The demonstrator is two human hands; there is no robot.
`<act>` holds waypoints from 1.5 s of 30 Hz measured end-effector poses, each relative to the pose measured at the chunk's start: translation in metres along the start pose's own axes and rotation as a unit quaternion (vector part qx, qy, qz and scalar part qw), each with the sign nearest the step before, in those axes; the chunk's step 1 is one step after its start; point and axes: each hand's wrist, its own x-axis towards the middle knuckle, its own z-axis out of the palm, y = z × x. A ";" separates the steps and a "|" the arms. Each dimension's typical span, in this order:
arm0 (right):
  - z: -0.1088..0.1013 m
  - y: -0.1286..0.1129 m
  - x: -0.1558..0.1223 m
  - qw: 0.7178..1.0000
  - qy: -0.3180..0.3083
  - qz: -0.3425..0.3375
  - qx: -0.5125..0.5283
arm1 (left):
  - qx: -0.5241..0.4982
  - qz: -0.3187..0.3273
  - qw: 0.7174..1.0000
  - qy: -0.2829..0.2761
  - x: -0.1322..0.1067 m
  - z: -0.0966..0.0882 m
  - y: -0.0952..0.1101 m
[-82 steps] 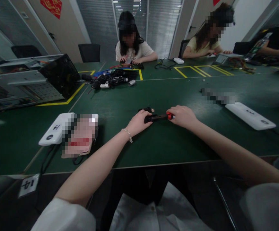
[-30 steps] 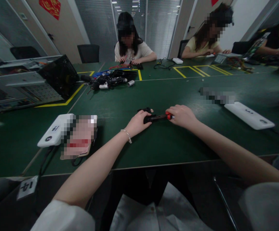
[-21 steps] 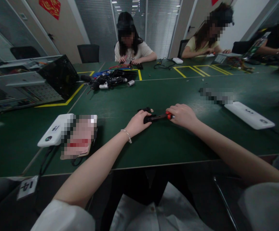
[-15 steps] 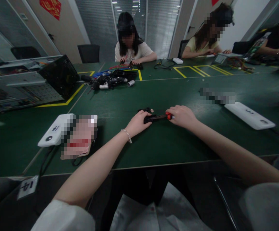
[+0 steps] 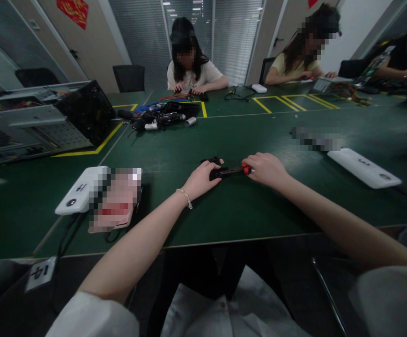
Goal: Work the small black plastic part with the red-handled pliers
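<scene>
My left hand (image 5: 200,180) rests on the table with fingers and thumb closed around a small black part (image 5: 215,174). My right hand (image 5: 267,169), to its right, is wrapped round a red-handled tool (image 5: 247,169). A slim dark shaft runs left from the red handle to the black part, and they seem to meet. Fingers hide most of the handle, so the tool's exact kind does not show. Just beyond my left fingertips lies another small dark piece (image 5: 214,160) with a pale end.
A phone (image 5: 115,199) and a white power bank (image 5: 80,189) lie left; another power bank (image 5: 365,168) lies right. An open computer case (image 5: 38,126) stands far left. A power drill (image 5: 140,122) and black parts lie ahead. People sit across the green table (image 5: 231,215).
</scene>
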 end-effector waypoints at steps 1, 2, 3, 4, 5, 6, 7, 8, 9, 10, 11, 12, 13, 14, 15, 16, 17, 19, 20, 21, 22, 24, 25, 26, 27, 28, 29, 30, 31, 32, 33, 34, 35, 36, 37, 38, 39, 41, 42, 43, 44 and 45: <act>0.000 0.000 0.000 1.000 -0.005 0.005 0.004 | -0.002 0.000 1.000 -0.001 0.000 0.000 0.000; 0.001 -0.001 0.001 1.000 -0.009 0.009 0.007 | -0.003 0.001 1.000 -0.001 0.000 0.000 -0.001; 0.001 -0.001 0.001 1.000 -0.010 0.013 0.008 | -0.003 0.002 1.000 0.000 0.000 0.000 -0.001; 0.001 -0.001 0.001 1.000 -0.011 0.014 0.008 | -0.003 0.003 1.000 0.001 0.000 0.000 -0.001; 0.001 0.000 0.001 1.000 -0.011 0.014 0.008 | -0.002 0.004 1.000 0.003 0.000 0.000 -0.001; 0.001 0.000 0.001 1.000 -0.008 0.012 0.006 | -0.001 0.005 1.000 0.005 0.000 0.001 -0.001; 0.000 0.000 0.000 1.000 -0.005 0.008 0.002 | 0.000 0.005 1.000 0.005 0.001 0.001 -0.001; 0.000 0.001 0.000 1.000 0.001 0.002 -0.004 | 0.002 0.003 1.000 0.005 0.001 0.001 0.000; 0.000 0.001 0.000 1.000 0.008 -0.003 -0.012 | 0.004 0.002 1.000 0.005 0.001 0.001 0.000; -0.001 0.001 0.000 1.000 0.014 -0.009 -0.019 | 0.006 0.001 1.000 0.002 0.001 0.001 0.000; -0.001 0.002 -0.001 0.999 0.019 -0.013 -0.026 | 0.009 0.002 1.000 0.003 0.001 0.001 0.000; -0.001 0.002 -0.001 0.999 0.022 -0.015 -0.031 | 0.010 0.006 1.000 0.007 0.001 0.001 -0.001; -0.001 0.002 -0.001 0.999 0.022 -0.016 -0.033 | 0.010 0.008 1.000 0.009 0.001 0.002 -0.002; -0.001 0.001 0.000 0.999 0.020 -0.015 -0.032 | 0.010 0.009 1.000 0.010 0.002 0.002 -0.002; 0.000 0.001 0.000 0.999 0.016 -0.012 -0.029 | 0.009 0.010 1.000 0.011 0.002 0.003 -0.003; 0.000 0.001 0.000 1.000 0.010 -0.009 -0.023 | 0.007 0.011 1.000 0.010 0.002 0.003 -0.003; 0.000 0.000 0.000 1.000 0.005 -0.002 -0.017 | 0.006 0.011 1.000 0.011 0.002 0.003 -0.004; 0.001 -0.001 0.001 1.000 -0.008 0.009 -0.003 | 0.005 0.011 1.000 0.012 0.002 0.003 -0.004; 0.001 -0.001 0.001 1.000 -0.013 0.013 0.004 | 0.005 0.010 1.000 0.012 0.001 0.003 -0.003; 0.001 -0.001 0.001 1.000 -0.017 0.014 0.008 | 0.005 0.009 1.000 0.011 0.001 0.003 -0.003; 0.000 -0.002 0.001 1.000 -0.020 0.015 0.011 | 0.005 0.008 1.000 0.010 0.001 0.002 -0.002; -0.001 -0.002 0.001 1.000 -0.021 0.015 0.011 | 0.005 0.007 1.000 0.008 0.001 0.002 -0.002; -0.002 -0.002 0.001 1.000 -0.020 0.014 0.009 | 0.005 0.007 1.000 0.008 0.001 0.002 -0.002; -0.002 -0.002 0.001 1.000 -0.017 0.011 0.005 | 0.004 0.007 1.000 0.006 0.001 0.002 -0.002; -0.003 -0.001 0.001 1.000 -0.013 0.006 0.000 | 0.004 0.005 1.000 0.005 0.001 0.001 -0.001; -0.004 -0.001 0.000 1.000 -0.008 0.000 -0.007 | 0.003 0.004 1.000 0.004 0.001 0.001 -0.001; -0.004 -0.001 0.000 1.000 -0.002 -0.005 -0.014 | 0.003 0.003 1.000 0.003 0.001 0.001 -0.001; -0.004 0.000 0.000 1.000 0.004 -0.010 -0.021 | 0.003 0.002 1.000 0.001 0.001 0.001 -0.001; -0.004 0.000 0.000 1.000 0.009 -0.014 -0.026 | 0.002 0.001 1.000 0.000 0.001 0.001 -0.001; -0.004 0.001 -0.001 0.999 0.014 -0.015 -0.029 | 0.003 0.001 1.000 0.000 0.001 0.001 -0.001; -0.003 0.001 -0.001 0.999 0.016 -0.015 -0.029 | 0.003 0.000 1.000 0.001 0.000 0.001 0.000; -0.003 0.001 0.000 0.999 0.017 -0.014 -0.025 | 0.002 -0.001 1.000 0.001 0.000 0.000 0.000; -0.002 0.001 0.000 1.000 0.015 -0.011 -0.019 | 0.002 -0.001 1.000 0.001 0.000 0.000 0.001; -0.001 0.001 0.000 1.000 0.011 -0.006 -0.011 | 0.001 -0.002 1.000 0.001 0.000 0.000 0.001; -0.001 0.000 0.000 1.000 0.006 -0.002 -0.002 | 0.000 -0.003 1.000 0.000 0.000 -0.001 0.001; -0.001 0.000 0.001 1.000 0.000 0.003 0.005 | -0.001 -0.003 1.000 -0.001 0.000 -0.001 0.001; -0.001 -0.001 0.001 1.000 -0.006 0.007 0.010 | -0.001 -0.003 1.000 -0.002 0.000 -0.001 0.001; -0.002 -0.002 0.001 1.000 -0.014 0.011 0.011 | 0.001 0.001 1.000 0.001 0.001 0.000 0.000; -0.003 -0.002 0.001 1.000 -0.014 0.010 0.007 | 0.002 0.005 1.000 0.004 0.001 0.001 -0.001; -0.004 -0.002 0.000 1.000 -0.010 0.007 0.002 | 0.003 0.009 1.000 0.007 0.001 0.002 -0.002; -0.005 -0.002 0.000 1.000 -0.005 0.003 -0.004 | 0.003 0.013 1.000 0.010 0.001 0.002 -0.002; -0.005 -0.002 0.000 1.000 0.000 -0.002 -0.011 | 0.004 0.014 1.000 0.011 0.002 0.003 -0.003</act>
